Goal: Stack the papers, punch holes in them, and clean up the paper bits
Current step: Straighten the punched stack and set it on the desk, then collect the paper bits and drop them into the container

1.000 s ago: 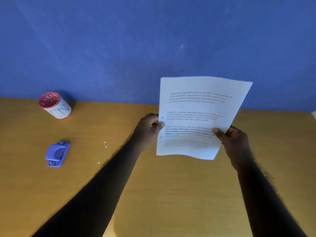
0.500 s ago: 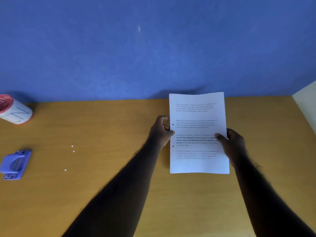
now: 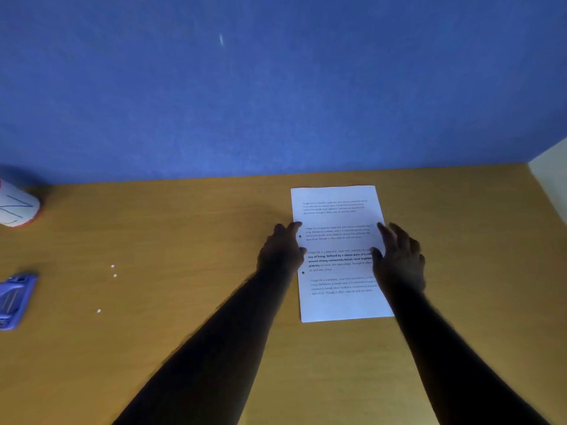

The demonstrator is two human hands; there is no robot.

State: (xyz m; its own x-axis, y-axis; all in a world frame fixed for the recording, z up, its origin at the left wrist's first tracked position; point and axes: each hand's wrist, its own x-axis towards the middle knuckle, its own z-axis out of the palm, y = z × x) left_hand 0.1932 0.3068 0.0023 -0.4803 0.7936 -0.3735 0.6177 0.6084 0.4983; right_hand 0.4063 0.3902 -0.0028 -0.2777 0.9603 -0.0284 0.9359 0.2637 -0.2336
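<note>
The white printed papers [image 3: 337, 216] lie flat on the wooden desk [image 3: 190, 234], right of centre, with two punched holes along their left edge. My left hand [image 3: 283, 250] rests at that left edge, fingertips touching the sheet. My right hand [image 3: 399, 256] lies over the right edge with its fingers spread. Neither hand grips the paper. Three small white paper bits [image 3: 113, 266] are scattered on the desk to the left. The blue hole punch [image 3: 15, 297] sits at the far left edge of view.
A white cup with a red rim [image 3: 18, 205] lies at the far left, partly cut off. A blue wall [image 3: 276, 87] backs the desk, and a pale side panel [image 3: 552, 179] closes the right end.
The papers went from held upright in both hands down to lying flat on the desk. Both hands have loosened their grip, and my view has shifted to the right.
</note>
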